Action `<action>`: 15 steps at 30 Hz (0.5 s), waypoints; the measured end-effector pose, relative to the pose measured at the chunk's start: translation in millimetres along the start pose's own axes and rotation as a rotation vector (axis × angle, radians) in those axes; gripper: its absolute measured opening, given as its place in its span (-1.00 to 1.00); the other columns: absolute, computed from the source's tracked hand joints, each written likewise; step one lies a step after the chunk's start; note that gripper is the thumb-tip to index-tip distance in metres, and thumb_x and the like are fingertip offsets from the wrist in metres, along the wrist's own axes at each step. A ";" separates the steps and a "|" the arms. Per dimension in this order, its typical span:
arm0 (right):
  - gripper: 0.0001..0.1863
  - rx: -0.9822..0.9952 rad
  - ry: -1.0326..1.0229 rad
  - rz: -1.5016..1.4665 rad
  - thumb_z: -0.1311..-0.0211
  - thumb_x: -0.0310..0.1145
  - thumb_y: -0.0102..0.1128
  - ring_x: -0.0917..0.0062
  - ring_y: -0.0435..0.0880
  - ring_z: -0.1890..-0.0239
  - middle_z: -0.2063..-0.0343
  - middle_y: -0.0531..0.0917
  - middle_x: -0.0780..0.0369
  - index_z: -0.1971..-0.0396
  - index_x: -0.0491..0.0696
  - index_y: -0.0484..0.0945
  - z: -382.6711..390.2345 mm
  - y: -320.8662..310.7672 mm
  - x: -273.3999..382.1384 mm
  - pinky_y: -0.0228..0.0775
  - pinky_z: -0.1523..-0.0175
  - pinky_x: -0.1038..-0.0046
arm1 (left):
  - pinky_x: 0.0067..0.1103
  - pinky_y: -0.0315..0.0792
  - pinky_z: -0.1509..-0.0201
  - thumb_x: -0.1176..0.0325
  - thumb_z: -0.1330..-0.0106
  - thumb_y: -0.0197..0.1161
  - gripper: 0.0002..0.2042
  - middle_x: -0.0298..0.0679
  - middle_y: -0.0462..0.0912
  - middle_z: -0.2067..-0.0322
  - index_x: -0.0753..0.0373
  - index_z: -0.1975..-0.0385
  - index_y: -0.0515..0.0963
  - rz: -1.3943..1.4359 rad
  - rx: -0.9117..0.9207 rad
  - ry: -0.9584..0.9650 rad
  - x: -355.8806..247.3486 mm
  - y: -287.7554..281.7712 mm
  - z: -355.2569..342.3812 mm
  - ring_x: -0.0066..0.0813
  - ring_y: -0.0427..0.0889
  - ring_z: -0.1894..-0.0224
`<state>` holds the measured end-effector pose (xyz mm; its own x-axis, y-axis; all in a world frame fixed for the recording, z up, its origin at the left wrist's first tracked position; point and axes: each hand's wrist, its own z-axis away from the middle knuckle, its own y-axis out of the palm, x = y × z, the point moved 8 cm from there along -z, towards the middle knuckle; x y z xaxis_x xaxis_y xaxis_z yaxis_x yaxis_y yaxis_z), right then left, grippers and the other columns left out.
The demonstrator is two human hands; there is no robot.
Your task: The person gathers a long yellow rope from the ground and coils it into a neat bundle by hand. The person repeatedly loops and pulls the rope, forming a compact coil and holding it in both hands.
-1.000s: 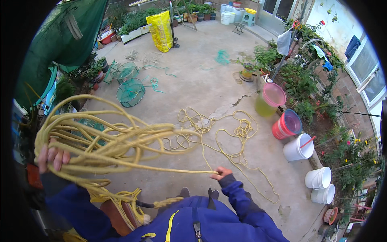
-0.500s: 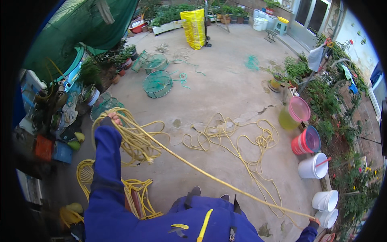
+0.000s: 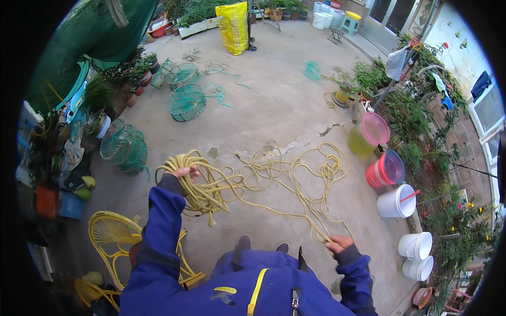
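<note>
A thick bundle of yellow rope [image 3: 203, 181], wound in many loops, hangs from my left hand [image 3: 185, 173], whose fingers are closed around the upper part of the loops. My right hand [image 3: 338, 244] is low on the right, in front of my body, closed on a strand of the same rope. Between the two hands that strand sags in a shallow curve. More loose rope [image 3: 329, 174] lies in tangled loops on the concrete ahead, and some of its strands run back towards my right hand.
Green net traps [image 3: 187, 102] and a larger net cage [image 3: 125, 147] lie to the left. A yellow wicker chair [image 3: 113, 234] stands beside my left arm. Along the right run a pink-rimmed tub [image 3: 373, 129], a red bucket [image 3: 380, 174] and white buckets [image 3: 392, 204]. A yellow bag [image 3: 232, 29] stands far ahead.
My right hand has come inward from the far lower right, and the taut strand has slackened. My left hand with the bundle has moved right and slightly down. The view has shifted.
</note>
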<state>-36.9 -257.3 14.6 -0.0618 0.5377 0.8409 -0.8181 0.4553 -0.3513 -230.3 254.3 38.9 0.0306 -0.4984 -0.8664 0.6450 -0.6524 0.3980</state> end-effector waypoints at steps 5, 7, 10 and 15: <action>-0.73 0.214 -0.303 0.220 -0.08 -0.28 0.10 0.33 0.55 0.54 0.58 0.55 0.10 0.24 -0.09 0.53 -55.4 93.3 100.6 0.38 0.39 0.41 | -0.45 0.46 0.07 0.44 -0.06 0.25 -0.53 -0.11 0.55 0.14 0.32 -0.02 0.32 -0.131 0.458 0.014 42.2 94.1 7.6 -0.26 0.53 0.05; -0.74 0.212 -0.391 0.228 -0.08 -0.27 0.08 0.23 0.56 0.50 0.58 0.54 0.06 0.24 -0.06 0.52 -69.1 119.6 125.9 0.39 0.36 0.36 | -0.40 0.42 -0.02 0.43 -0.02 0.30 -0.46 -0.11 0.54 0.12 0.32 -0.05 0.30 -0.219 0.617 0.105 62.3 136.3 20.9 -0.24 0.49 0.00; -0.74 0.121 -0.588 0.221 -0.08 -0.27 0.08 0.20 0.56 0.48 0.58 0.54 0.07 0.24 -0.04 0.51 -82.2 130.0 156.5 0.40 0.35 0.34 | -0.44 0.39 -0.07 0.55 0.19 0.42 -0.29 -0.19 0.52 0.09 0.33 -0.07 0.27 -0.359 0.521 -0.263 119.0 157.9 50.4 -0.40 0.49 0.02; -0.74 0.254 -0.609 0.295 -0.07 -0.27 0.08 0.22 0.57 0.49 0.57 0.56 0.10 0.24 -0.03 0.52 -79.8 130.7 145.1 0.42 0.35 0.33 | -0.51 0.43 0.01 0.50 0.23 0.46 -0.32 -0.24 0.54 0.11 0.33 -0.02 0.35 -0.430 0.605 -0.216 130.3 203.1 73.6 -0.47 0.52 0.08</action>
<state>-107.1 -63.2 57.8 -0.5475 0.0880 0.8322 -0.8214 0.1334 -0.5545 -151.5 14.8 29.0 -0.3184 -0.1904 -0.9287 0.0352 -0.9813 0.1891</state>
